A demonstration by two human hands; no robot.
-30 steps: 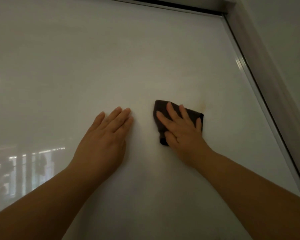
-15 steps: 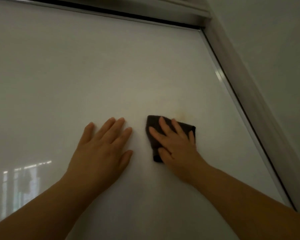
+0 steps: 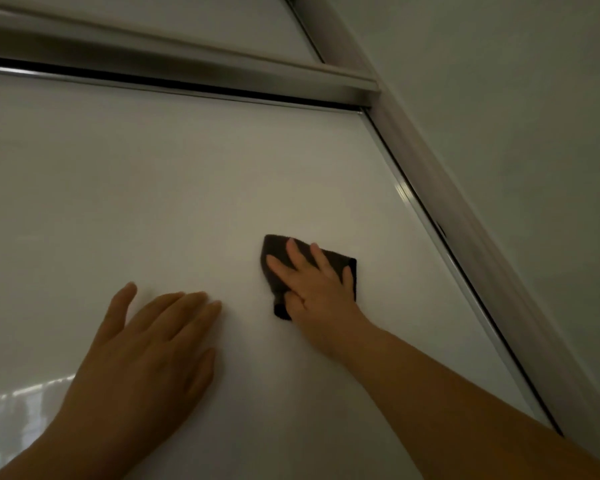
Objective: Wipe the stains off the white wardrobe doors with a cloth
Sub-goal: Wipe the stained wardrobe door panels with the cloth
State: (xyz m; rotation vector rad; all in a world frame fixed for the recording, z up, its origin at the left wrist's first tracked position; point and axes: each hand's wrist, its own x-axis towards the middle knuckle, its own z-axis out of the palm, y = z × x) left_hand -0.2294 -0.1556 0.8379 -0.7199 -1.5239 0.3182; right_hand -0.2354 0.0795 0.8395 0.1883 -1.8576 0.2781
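The white wardrobe door [image 3: 153, 188] fills most of the view, seen from below. A small dark brown cloth [image 3: 272, 258] lies flat against the door, right of centre. My right hand [image 3: 316, 282] presses on the cloth with straight, spread fingers and covers most of it. To its lower left, my left hand [image 3: 149, 344] rests flat on the bare door with straight fingers, holding nothing. No stain shows around the cloth.
A metal top rail [image 3: 187, 81] with a dark gap runs across above the door. A silver side frame [image 3: 465, 258] slants down the right, with a plain wall [image 3: 534, 133] beyond it. A window reflection [image 3: 18, 417] shows at the door's lower left.
The view has tilted upward, showing more of the top rail. My right hand slid the cloth up over the faint yellowish stain, which no longer shows. The left hand stays flat on the door.
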